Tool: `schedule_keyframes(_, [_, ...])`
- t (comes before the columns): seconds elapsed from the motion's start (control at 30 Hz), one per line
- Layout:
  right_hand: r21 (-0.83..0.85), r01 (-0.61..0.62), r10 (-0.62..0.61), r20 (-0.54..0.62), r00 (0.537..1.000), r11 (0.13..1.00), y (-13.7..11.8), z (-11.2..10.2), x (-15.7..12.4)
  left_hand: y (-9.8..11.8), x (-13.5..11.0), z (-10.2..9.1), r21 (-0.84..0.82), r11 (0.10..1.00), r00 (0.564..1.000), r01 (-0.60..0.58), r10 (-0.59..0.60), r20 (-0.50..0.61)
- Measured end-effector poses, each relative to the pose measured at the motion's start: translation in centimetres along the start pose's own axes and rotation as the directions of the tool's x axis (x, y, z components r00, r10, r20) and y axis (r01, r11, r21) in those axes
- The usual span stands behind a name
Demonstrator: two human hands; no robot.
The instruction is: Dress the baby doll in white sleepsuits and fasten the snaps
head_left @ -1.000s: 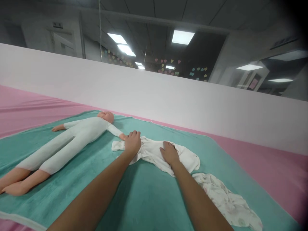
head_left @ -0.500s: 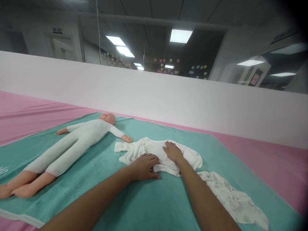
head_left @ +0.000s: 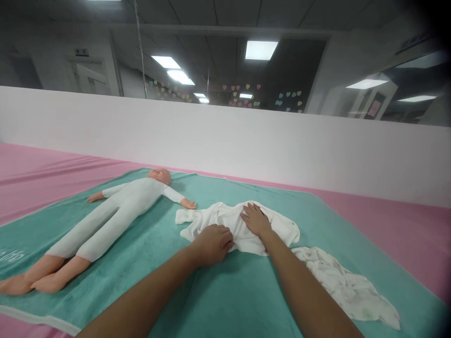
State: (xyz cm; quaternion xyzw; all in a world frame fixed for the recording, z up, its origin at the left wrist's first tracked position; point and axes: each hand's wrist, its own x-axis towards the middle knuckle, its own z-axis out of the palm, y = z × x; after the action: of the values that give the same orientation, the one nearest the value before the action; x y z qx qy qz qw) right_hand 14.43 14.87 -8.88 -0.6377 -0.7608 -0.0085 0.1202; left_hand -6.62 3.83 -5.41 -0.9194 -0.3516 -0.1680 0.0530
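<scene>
My left hand (head_left: 213, 244) lies on the lower edge of a crumpled white baby garment (head_left: 278, 228), fingers together; I cannot tell whether it grips the cloth. My right hand (head_left: 255, 219) rests flat on the garment's upper middle with its fingers spread. To the left, a baby doll (head_left: 132, 203) in a white long-sleeved bodysuit lies on its back, arms out, bare feet showing. Its outstretched hand is just beyond the garment's sleeve, and neither of my hands touches the doll. A floral-print white cloth (head_left: 347, 286) lies crumpled near my right forearm.
Everything lies on a teal towel (head_left: 225, 190), which covers a pink surface (head_left: 45, 164). A white wall (head_left: 225, 136) stands behind it. Beyond that are glass panels with reflected ceiling lights and pastel paper hearts.
My left hand has moved from the garment's top edge, by the doll's hand, down to its lower edge. The view has tilted and shifted slightly. My right hand stays on the garment.
</scene>
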Motion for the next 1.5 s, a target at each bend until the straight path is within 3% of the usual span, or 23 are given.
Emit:
schedule_keyframes(0.1, [0.009,0.014,-0.014,0.022,1.000,1.000,0.2,0.2,0.2,-0.1,-0.1,0.0,-0.095,0.995,0.999,0.031,-0.031,0.008])
schedule_keyframes(0.2, [-0.002,0.015,-0.015,-0.010,1.000,1.000,-0.1,0.0,0.0,-0.3,0.0,0.0,-0.164,0.984,0.991,0.071,-0.088,-0.103])
schedule_keyframes(0.3, [-0.016,0.022,-0.022,-0.054,0.998,1.000,-0.9,-0.4,-0.4,-1.0,0.6,0.1,-0.259,0.957,0.953,0.134,-0.195,-0.230])
schedule_keyframes(0.37, [-0.024,0.027,-0.029,-0.079,0.996,0.999,-1.5,-0.6,-0.7,-1.9,1.5,0.4,-0.302,0.932,0.924,0.202,-0.283,-0.256])
schedule_keyframes(0.53, [-0.038,0.057,-0.061,-0.099,0.993,0.998,-1.9,-0.7,-1.1,-4.3,5.1,2.1,-0.183,0.848,0.839,0.498,-0.524,-0.145])
schedule_keyframes(0.63, [-0.043,0.045,-0.049,-0.093,0.994,0.998,-1.7,-0.4,-1.0,-5.2,6.6,3.4,-0.089,0.812,0.803,0.576,-0.583,-0.123])
schedule_keyframes(0.87, [-0.018,0.025,-0.026,-0.071,0.997,1.000,-1.4,0.1,-0.6,-6.3,6.2,4.6,0.118,0.866,0.860,0.486,-0.450,-0.241])
schedule_keyframes(1.0, [0.027,-0.014,0.015,-0.046,0.999,1.000,-1.4,-0.1,-0.5,-7.4,5.5,4.6,0.175,0.884,0.895,0.433,-0.400,-0.196])
schedule_keyframes(1.2, [0.083,-0.100,0.098,0.030,0.995,0.992,-0.8,-0.6,-0.4,-8.3,5.0,4.4,0.188,0.885,0.905,0.426,-0.417,-0.086])
schedule_keyframes(1.4, [0.058,-0.147,0.147,0.010,0.989,0.987,-0.2,-0.8,-0.3,-7.7,4.9,3.5,0.305,0.885,0.933,0.352,-0.303,-0.195])
schedule_keyframes(1.5, [0.048,-0.157,0.157,-0.001,0.988,0.986,0.1,-1.0,-0.3,-7.8,4.9,3.2,0.310,0.891,0.940,0.330,-0.282,-0.190])
